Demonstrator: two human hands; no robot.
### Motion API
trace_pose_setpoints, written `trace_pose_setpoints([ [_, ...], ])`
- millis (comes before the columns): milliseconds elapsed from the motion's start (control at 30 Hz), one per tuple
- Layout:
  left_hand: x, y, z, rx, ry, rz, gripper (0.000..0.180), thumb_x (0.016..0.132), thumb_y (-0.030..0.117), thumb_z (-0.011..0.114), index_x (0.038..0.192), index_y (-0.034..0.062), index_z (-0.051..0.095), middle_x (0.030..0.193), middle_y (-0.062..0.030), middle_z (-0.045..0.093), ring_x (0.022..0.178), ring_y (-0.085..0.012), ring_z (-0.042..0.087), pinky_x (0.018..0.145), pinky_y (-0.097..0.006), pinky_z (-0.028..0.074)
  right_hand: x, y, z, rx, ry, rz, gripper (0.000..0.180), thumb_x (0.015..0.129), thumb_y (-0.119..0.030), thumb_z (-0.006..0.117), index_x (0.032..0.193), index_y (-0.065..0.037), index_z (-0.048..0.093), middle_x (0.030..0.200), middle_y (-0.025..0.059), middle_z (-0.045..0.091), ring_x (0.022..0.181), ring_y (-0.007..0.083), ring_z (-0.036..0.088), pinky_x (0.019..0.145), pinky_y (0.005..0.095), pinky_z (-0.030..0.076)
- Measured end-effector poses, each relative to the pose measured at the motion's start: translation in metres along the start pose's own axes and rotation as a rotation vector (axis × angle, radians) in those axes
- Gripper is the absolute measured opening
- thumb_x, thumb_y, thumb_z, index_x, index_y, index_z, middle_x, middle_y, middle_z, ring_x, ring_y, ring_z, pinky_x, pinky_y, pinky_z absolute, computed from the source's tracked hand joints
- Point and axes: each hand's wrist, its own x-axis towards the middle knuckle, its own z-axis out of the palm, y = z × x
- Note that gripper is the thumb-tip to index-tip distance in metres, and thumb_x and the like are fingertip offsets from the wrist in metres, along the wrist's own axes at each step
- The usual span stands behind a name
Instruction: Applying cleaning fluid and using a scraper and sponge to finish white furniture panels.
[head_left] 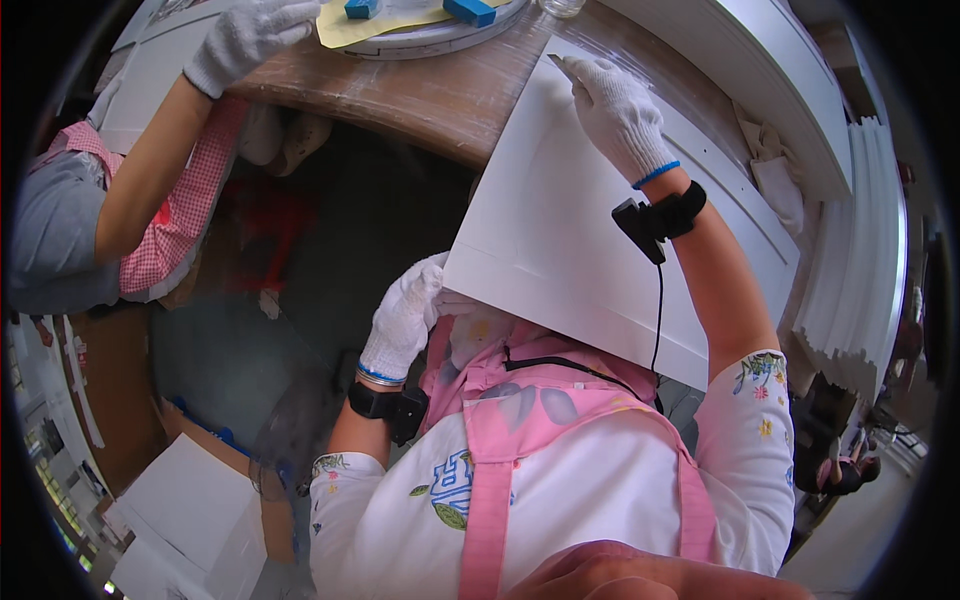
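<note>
A large white panel (560,210) lies tilted from the brown work table (400,105) toward my lap. At its near left corner my left hand (405,312), in a white knit glove, is closed on the edge. My right hand (622,118), gloved the same way, is over the panel's far edge. Its fingers are pinched on a thin, dark grey blade-like tool (561,67), whose tip points to the far left corner. Most of that tool is hidden by the glove. Both my wrists carry black strapped devices.
On the left, a co-worker's gloved hand (245,45) reaches toward a round stand (430,42) with a yellow sheet and blue blocks. A glass jar (562,6) is beside it. White strips (855,250) stand at right; a cardboard box (275,510) sits lower left.
</note>
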Motion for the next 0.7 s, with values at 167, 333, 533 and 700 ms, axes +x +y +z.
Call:
trace_pose_setpoints([
  [167, 0.003, 0.004, 0.004, 0.041, 0.022, -0.032, 0.058, 0.101, 0.033, 0.057, 0.137, -0.0097, 0.045, 0.118, -0.0173, 0.065, 0.098, -0.0245, 0.071, 0.083, -0.038, 0.062, 0.03, -0.017, 0.001, -0.18, -0.197, 0.049, 0.038, 0.094, -0.008, 0.051, 0.131, -0.01, 0.057, 0.117, 0.0172, 0.064, 0.106, 0.0366, 0.064, 0.085, 0.0429, 0.057],
  [333, 0.004, 0.011, 0.0, 0.063, -0.01, -0.084, 0.056, 0.099, 0.032, 0.06, 0.134, -0.0102, 0.048, 0.112, -0.0157, 0.068, 0.096, -0.023, 0.072, 0.081, -0.036, 0.062, -0.026, -0.08, -0.015, 0.046, -0.652, -0.557, 0.049, 0.086, -0.004, 0.059, 0.133, -0.015, 0.056, 0.117, 0.0124, 0.063, 0.104, 0.0304, 0.066, 0.081, 0.0427, 0.058],
  [533, 0.008, 0.006, -0.006, 0.17, 0.009, -0.082, 0.053, 0.099, 0.034, 0.063, 0.133, -0.0056, 0.053, 0.113, -0.0065, 0.067, 0.095, -0.0125, 0.064, 0.079, -0.024, 0.053, 0.042, -0.003, -0.008, -0.102, -0.117, -0.02, 0.044, 0.086, -0.001, 0.059, 0.13, -0.008, 0.057, 0.116, 0.0192, 0.063, 0.1, 0.0352, 0.067, 0.083, 0.0434, 0.058],
  [700, 0.006, 0.005, -0.006, 0.112, 0.034, -0.098, 0.046, 0.099, 0.029, 0.063, 0.13, -0.0039, 0.056, 0.11, -0.0028, 0.068, 0.095, -0.0073, 0.062, 0.081, -0.021, 0.049, 0.016, -0.028, -0.01, -0.088, -0.419, -0.176, 0.039, 0.091, -0.005, 0.054, 0.13, -0.002, 0.055, 0.118, 0.0212, 0.063, 0.105, 0.0364, 0.066, 0.085, 0.0431, 0.057],
])
